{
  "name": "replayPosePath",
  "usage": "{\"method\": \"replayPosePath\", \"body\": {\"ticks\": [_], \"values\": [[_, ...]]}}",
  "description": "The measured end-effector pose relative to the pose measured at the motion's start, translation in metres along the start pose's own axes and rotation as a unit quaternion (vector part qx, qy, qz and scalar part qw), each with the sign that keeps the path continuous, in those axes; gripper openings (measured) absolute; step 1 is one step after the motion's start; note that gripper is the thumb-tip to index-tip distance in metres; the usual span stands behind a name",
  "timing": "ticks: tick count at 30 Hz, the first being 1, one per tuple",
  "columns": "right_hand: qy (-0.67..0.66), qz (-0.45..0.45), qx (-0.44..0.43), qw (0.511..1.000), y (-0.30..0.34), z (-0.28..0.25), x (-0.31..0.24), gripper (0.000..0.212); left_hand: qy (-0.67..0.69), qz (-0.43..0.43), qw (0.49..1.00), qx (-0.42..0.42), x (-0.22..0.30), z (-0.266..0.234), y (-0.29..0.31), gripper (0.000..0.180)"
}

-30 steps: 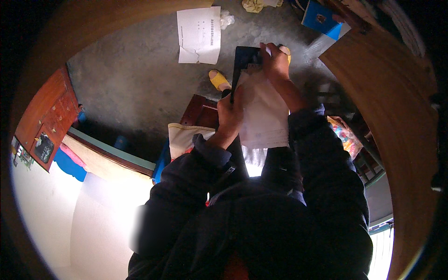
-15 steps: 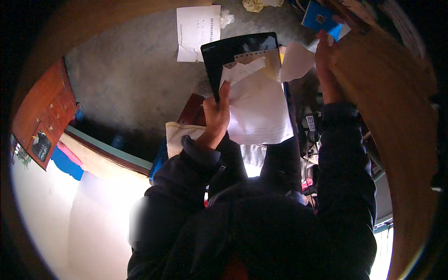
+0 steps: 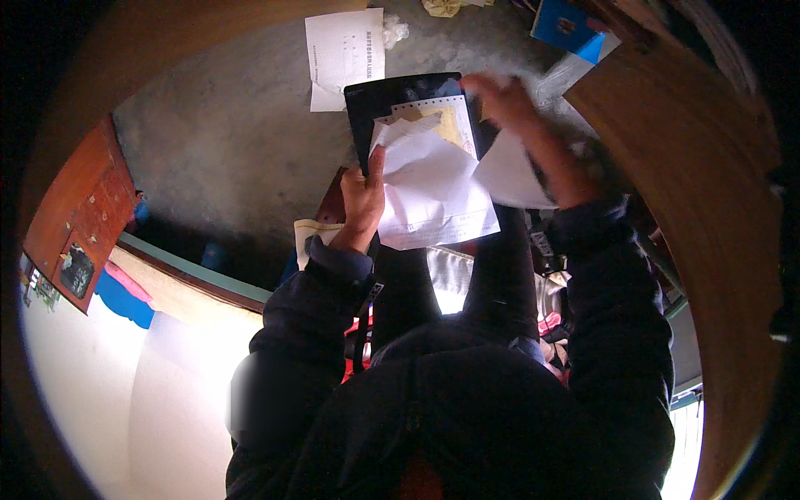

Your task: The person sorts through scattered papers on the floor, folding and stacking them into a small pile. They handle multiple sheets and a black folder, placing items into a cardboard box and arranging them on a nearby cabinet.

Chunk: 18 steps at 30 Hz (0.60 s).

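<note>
Over my lap, my left hand (image 3: pixel 363 200) grips the left edge of a flat black folder (image 3: pixel 363 117) and the papers on it, thumb on top. A creased white sheet (image 3: pixel 442 187) covers its lower part. Above that sheet shows a paper with a row of punched holes (image 3: pixel 454 112) and a yellowish piece (image 3: pixel 447 127). My right hand (image 3: pixel 510 104) is by the folder's upper right corner, blurred, its fingers pointing left; whether they hold anything is unclear. Beneath the right forearm, another pale sheet (image 3: pixel 510 173) sticks out past the folder's right side.
A wooden tabletop (image 3: pixel 675 183) curves along my right, with a blue booklet (image 3: pixel 562 27) at its far end. On the grey floor ahead lie a white printed sheet (image 3: pixel 340 50) and crumpled clear plastic (image 3: pixel 395 32). Reddish-brown wooden furniture (image 3: pixel 96 187) stands at the left.
My right hand has moved left and slightly down, from beside the blue booklet to the folder's upper right corner. The folder and my left hand have shifted a little left, and more of the punched paper shows.
</note>
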State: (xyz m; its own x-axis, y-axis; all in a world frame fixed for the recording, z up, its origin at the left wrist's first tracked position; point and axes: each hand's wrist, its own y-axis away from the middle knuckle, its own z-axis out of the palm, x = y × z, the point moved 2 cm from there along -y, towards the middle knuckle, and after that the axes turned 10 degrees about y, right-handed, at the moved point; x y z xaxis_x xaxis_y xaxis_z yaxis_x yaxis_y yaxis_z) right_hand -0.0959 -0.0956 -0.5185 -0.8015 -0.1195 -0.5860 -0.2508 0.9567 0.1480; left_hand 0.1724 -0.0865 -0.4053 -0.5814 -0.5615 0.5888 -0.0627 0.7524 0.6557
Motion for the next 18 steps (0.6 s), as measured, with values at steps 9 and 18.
{"method": "replayPosePath", "body": {"ticks": [9, 18], "values": [[-0.291, 0.144, -0.152, 0.934, -0.014, -0.021, -0.102, 0.038, -0.028, -0.013, 0.999, -0.041, 0.005, 0.007, -0.006, 0.047], [-0.116, 0.147, -0.131, 0.973, -0.013, 0.019, -0.119, 0.035, -0.008, -0.03, 0.997, -0.067, 0.004, 0.022, -0.007, 0.04]]}}
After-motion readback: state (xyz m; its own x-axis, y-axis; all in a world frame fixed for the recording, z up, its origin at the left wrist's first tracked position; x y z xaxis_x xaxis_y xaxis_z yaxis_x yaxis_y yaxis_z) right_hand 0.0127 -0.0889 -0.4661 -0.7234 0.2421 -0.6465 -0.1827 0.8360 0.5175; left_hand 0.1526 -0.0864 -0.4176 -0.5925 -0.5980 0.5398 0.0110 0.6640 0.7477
